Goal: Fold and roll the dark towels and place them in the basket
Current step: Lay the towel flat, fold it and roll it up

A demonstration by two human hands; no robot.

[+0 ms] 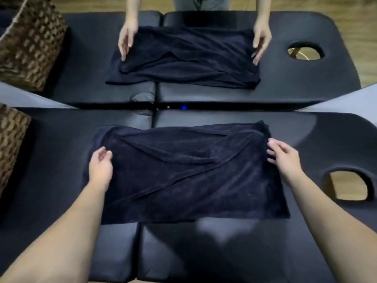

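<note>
Towel [189, 172], dark navy, lies spread flat on the black padded massage table [224, 252], across the seam between the table's two cushion sections. Its surface carries several diagonal wrinkles. Its near edge runs parallel to the near side of the table.

Left hand [101, 163] sits at the towel's left edge, palm turned inward, fingers loosely curled and slightly parted. The fingertips lie at or just above the cloth; whether they pinch the edge cannot be told.

Right hand [282, 153] sits at the towel's right far corner, fingers relaxed and slightly spread, the fingertips touching or just beside the cloth edge. No firm hold is visible.

Woven brown basket [10, 144] stands at the left end of the table, well apart from the towel and partly cut off by the picture edge.

Face hole [346, 186] opens through the table at the right end, showing wooden floor beneath.

Mirror [363, 94] stands along the far side of the table. It reflects the table, the towel, the basket, both hands and the person's lower body.
</note>
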